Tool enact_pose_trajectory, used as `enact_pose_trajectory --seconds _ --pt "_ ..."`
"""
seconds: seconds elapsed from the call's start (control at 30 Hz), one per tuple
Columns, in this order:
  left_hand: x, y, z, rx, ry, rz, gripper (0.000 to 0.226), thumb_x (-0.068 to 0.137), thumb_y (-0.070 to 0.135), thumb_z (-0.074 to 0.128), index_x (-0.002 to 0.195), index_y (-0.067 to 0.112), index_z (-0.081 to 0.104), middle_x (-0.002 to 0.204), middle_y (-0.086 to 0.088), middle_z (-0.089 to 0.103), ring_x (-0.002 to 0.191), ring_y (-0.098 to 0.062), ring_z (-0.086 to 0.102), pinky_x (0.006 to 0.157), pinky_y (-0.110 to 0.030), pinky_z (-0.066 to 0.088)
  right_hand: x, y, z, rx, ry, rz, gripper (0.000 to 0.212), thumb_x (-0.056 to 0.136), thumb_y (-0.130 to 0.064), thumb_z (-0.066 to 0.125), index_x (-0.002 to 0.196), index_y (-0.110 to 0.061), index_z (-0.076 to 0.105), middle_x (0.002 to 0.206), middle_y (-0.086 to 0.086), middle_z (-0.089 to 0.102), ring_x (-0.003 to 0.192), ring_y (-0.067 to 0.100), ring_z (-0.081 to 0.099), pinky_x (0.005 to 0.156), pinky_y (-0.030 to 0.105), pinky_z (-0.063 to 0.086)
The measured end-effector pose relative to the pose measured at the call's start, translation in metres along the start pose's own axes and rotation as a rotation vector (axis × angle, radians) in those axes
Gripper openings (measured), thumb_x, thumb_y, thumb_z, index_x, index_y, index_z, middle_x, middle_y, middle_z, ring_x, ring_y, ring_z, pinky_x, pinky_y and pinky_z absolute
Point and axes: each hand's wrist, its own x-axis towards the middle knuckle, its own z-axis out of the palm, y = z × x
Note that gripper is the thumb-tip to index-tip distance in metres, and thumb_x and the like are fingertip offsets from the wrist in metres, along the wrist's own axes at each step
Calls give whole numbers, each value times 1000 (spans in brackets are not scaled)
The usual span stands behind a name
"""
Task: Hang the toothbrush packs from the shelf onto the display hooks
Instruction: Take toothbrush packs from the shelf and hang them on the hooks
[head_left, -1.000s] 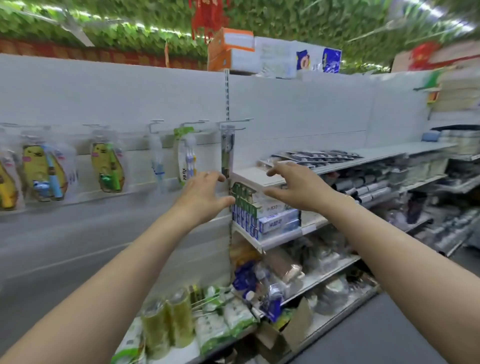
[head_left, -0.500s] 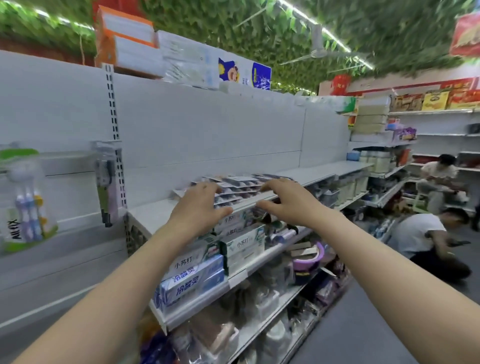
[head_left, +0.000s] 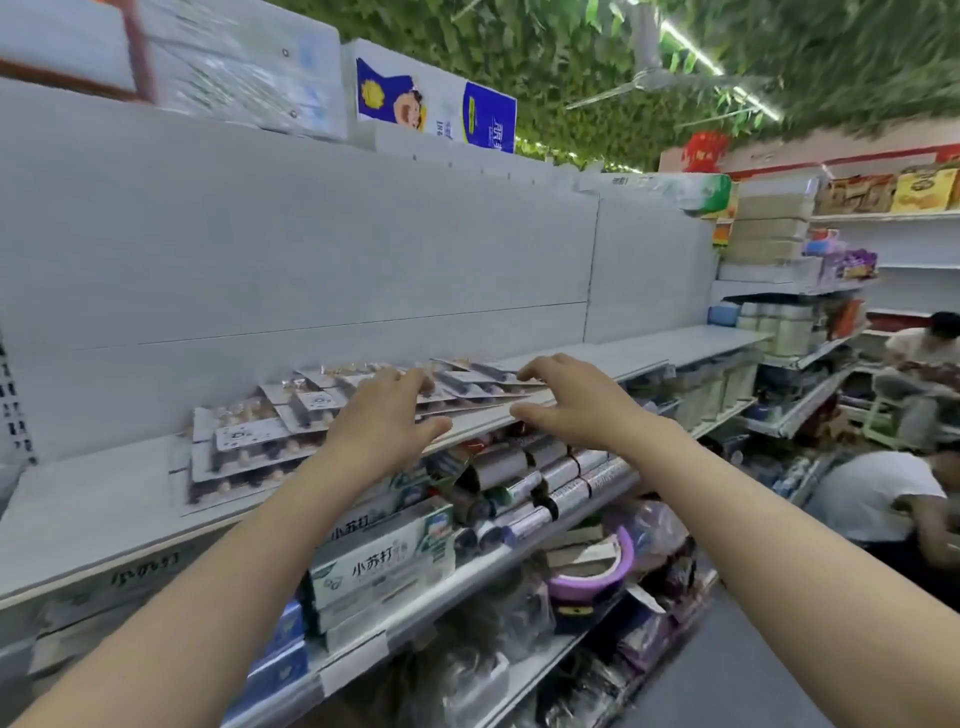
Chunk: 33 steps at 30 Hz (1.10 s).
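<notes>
Several flat toothbrush packs (head_left: 249, 441) lie in overlapping stacks along the grey top shelf (head_left: 93, 499). My left hand (head_left: 384, 421) hovers over the middle of the row, fingers spread, holding nothing. My right hand (head_left: 571, 400) reaches over the right end of the packs (head_left: 467, 379), fingers apart; its fingertips are at the edge of the rightmost pack. The display hooks are out of view to the left.
Toothpaste boxes (head_left: 379, 561) and silver rolls (head_left: 545, 478) fill the shelf below. A purple basin (head_left: 592, 571) sits lower down. Two people (head_left: 883, 499) crouch in the aisle at right. Cartons (head_left: 431, 104) stand on top of the unit.
The view has swung right, away from the hooks with hanging packs. Both hands have moved forward over the packs on the shelf, still holding nothing.
</notes>
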Motion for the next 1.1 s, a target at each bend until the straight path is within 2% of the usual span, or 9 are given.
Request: enact_pose_trajectory --seconds 0.27,0.57,0.77,0.87,0.97,1.1 --pt "94 68 57 10 22 -138 56 90 52 63 136 23 50 137 -4 53 127 -24 48 100 -40 42 75 130 4 55 -32 -81 53 93 -51 59 137 -22 51 137 3 53 119 23 55 97 36 45" --pt "181 69 114 89 4 -321 56 88 54 63 134 24 51 136 -5 53 128 -25 47 99 -43 46 166 227 53 201 -61 -89 55 91 -55 60 136 -25 52 140 0 51 121 20 54 99 39 46" --pt "231 41 146 204 29 -508 65 90 65 52 135 17 48 134 -9 57 122 -32 52 93 -44 50 237 249 102 298 -121 -103 56 92 -58 58 136 -24 52 141 1 52 124 20 53 101 40 45" --pt "248 36 158 269 -3 -624 73 90 72 43 137 15 45 133 -11 56 118 -34 56 84 -43 53 263 253 125 328 -190 -96 64 92 -61 56 140 -20 49 144 4 50 129 23 50 104 40 43" --pt "262 42 165 351 8 -697 73 92 72 36 136 14 43 131 -11 57 115 -34 58 73 -37 46 285 259 142 340 -237 -77 72 90 -66 54 144 -19 44 143 7 51 127 25 51 100 38 44" --pt "272 52 170 445 -37 -832 76 93 72 32 144 17 37 134 -11 57 122 -34 53 72 -36 42 304 266 157 364 -340 -43 86 84 -75 51 148 -19 38 144 8 51 130 28 49 104 40 43"
